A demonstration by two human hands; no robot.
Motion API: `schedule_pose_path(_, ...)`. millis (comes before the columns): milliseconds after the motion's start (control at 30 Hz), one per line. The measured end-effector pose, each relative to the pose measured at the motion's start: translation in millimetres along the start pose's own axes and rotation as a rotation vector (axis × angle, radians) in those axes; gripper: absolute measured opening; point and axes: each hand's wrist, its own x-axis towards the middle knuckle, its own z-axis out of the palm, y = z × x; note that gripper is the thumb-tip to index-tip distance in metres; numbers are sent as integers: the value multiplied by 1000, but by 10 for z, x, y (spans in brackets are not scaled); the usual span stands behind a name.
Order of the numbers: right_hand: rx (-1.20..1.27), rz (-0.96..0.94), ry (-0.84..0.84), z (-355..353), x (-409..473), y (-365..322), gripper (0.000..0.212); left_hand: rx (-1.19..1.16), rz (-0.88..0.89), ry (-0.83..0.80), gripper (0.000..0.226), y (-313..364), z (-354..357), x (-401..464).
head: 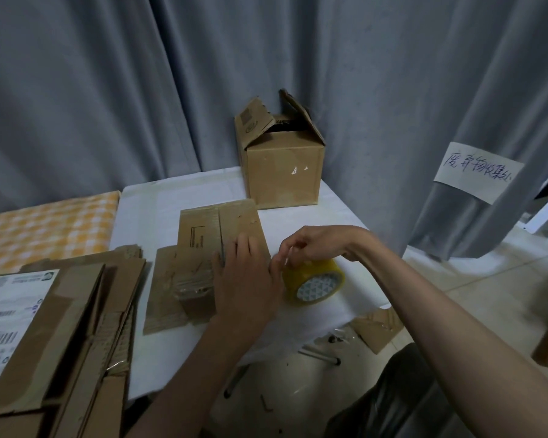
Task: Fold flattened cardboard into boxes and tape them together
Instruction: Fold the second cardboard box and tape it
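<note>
The left hand (246,273) lies flat, fingers straight, pressing the flattened cardboard (203,263) down on the white-covered counter (159,203). Just beside it, the right hand (310,246) bends at the wrist and pinches at the top of the yellow tape roll (314,281), which rests on the counter. An assembled box (282,162) stands at the far edge, flaps up; its contents are too dark to tell. More flat cardboard (60,327) is stacked at the left.
</note>
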Motion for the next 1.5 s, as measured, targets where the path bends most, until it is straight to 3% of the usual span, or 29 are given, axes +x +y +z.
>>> schedule_pose_path(100,-4,-7,26,10,15,27,18,7,-14,-6,49,-1,51,22)
schedule_pose_path(300,108,-14,124,18,-31,198,12,47,-20,9,46,0,119,5)
schedule_pose_path(533,440,-32,321,99,-283,459,12,-3,2,25,48,-20,99,11)
schedule_pose_path(633,550,-38,370,187,-409,488,11,-161,10,-23,67,-86,57,68)
schedule_pose_path(733,647,-66,421,264,-514,482,15,-368,37,-30,67,-121,-31,153)
schedule_pose_path(900,681,-150,528,368,-599,410,16,-557,232,4,27,29,-157,253)
schedule_pose_path(1033,668,-196,599,400,-613,350,16,-700,183,-21,3,143,-230,307)
schedule_pose_path(1167,675,-230,668,422,-636,327,20,-768,116,22,7,218,-266,295)
schedule_pose_path(1333,789,-135,610,531,-614,349,46,-640,113,59,11,288,-205,286)
schedule_pose_path(1500,643,10,695,730,-546,362,14,-595,139,52,13,292,-115,273)
